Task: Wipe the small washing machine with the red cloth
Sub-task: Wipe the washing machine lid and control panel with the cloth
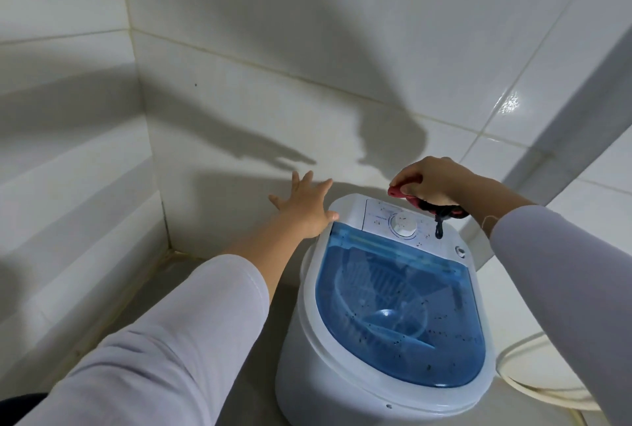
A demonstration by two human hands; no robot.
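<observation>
At the washing machine (345, 374)'s 12 o'clock edge: my right hand (429, 183) pinches the red cloth (424, 201), left hand (302, 203) spread, bracing. I'd wipe toward 6, firm, overlapping passes.

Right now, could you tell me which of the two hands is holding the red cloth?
The right hand grips the red cloth above the washing machine's control panel. The left hand holds nothing, its fingers spread at the machine's back corner.
</observation>
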